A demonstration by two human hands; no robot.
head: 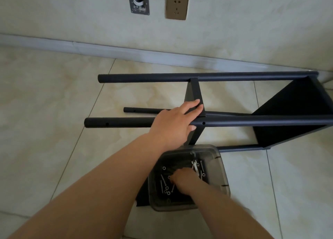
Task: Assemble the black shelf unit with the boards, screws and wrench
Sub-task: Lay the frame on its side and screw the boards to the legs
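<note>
Now left hand (177, 119) grips board (195, 94); right hand (182, 180) among screws (164, 184).

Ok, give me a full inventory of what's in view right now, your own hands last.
shelf frame: one, black, lying on its side on the floor by the wall
fitted board: one, black, at the frame's right end
loose board: one, black, standing between the poles
tray: one, clear grey, on the floor nearest the camera
screws and washers: several, silver, in the tray
wall socket: one, bronze
wall port: one, grey, left of the socket
left hand: holds the loose board against the near pole
right hand: fingers down in the tray, among the screws
</note>
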